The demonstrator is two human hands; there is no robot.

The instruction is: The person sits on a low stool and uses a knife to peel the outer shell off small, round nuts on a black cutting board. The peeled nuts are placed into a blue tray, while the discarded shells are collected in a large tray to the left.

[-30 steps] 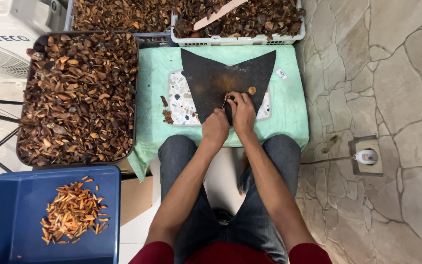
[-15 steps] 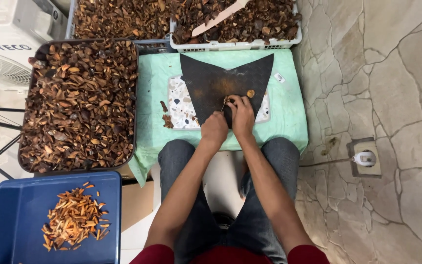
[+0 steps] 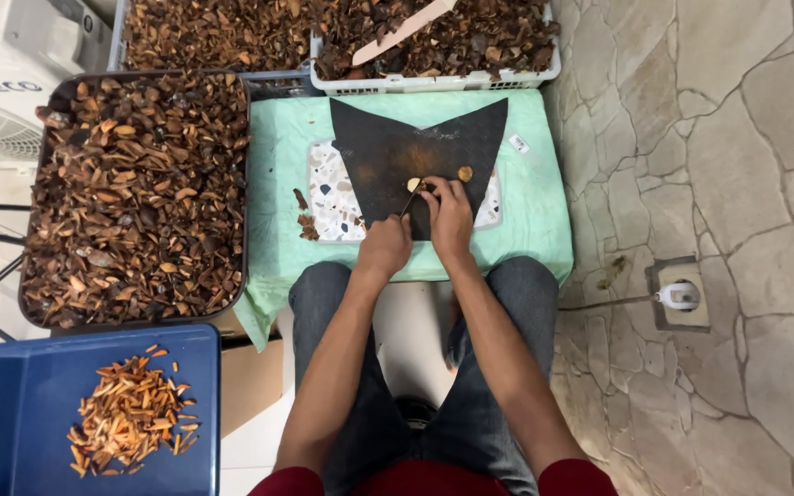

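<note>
Two bare hands, the left hand [image 3: 386, 246] and the right hand [image 3: 449, 213], are in view. One dark, notched cutting mat [image 3: 397, 147] lies on one mint-green cloth [image 3: 277, 184]. Two small pale nut pieces show on the mat: one at the fingers [image 3: 413, 185] and one round piece [image 3: 464, 173] beside them. There are three containers of brown shells: one dark tray [image 3: 140, 197], one grey crate [image 3: 213, 32] and one white basket [image 3: 434, 83]. One blue plastic tub [image 3: 11, 413] holds one heap of orange slivers [image 3: 130, 422].

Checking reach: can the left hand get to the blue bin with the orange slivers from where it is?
Probably yes. The left hand is busy at the dark mat, but the blue bin sits open beside the left knee with nothing between.
</note>
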